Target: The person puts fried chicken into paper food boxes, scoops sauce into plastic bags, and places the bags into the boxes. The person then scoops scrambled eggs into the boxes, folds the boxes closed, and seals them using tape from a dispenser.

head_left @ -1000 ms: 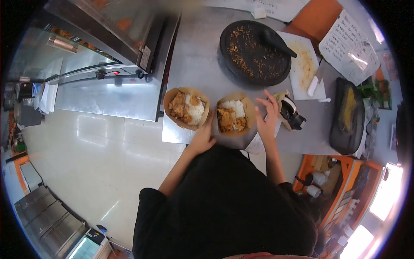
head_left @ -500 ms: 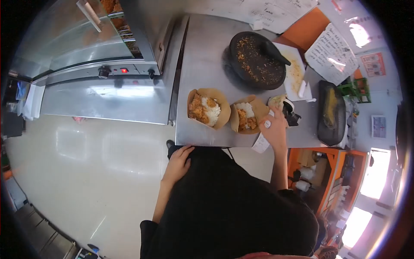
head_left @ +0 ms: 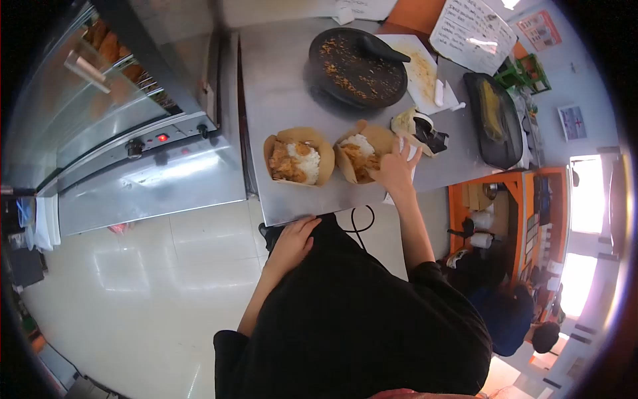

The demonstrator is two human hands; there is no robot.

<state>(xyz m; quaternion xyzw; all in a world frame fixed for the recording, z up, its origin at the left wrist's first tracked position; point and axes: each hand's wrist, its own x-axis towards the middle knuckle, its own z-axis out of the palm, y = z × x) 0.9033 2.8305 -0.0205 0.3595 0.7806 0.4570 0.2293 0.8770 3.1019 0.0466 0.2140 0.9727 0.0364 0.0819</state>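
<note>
My left hand (head_left: 296,243) rests at the front edge of the steel table (head_left: 286,209), fingers stretched out and holding nothing. My right hand (head_left: 397,169) lies over a white paper slip (head_left: 389,198), partly hiding it. Its fingers are spread, and its thumb side is against the right-hand brown paper box (head_left: 380,137), which holds white rice (head_left: 357,144) and fried chicken (head_left: 362,164). A second brown paper box (head_left: 324,156) with rice and chicken stands to the left. Just beyond my right fingers is a crumpled pale-and-black wrapper (head_left: 428,136).
A large dark stone mortar (head_left: 359,70) with a pestle (head_left: 384,48) stands behind the boxes. A stained white board (head_left: 419,70) and a black tray (head_left: 488,126) are to the right. The glass-fronted food warmer (head_left: 119,86) is at left. Another person (head_left: 505,312) is at lower right.
My right hand has gone from pinching by the paper slip to spread fingers, shifting left against the right-hand box. The view has turned, and my left hand stays by the table edge.
</note>
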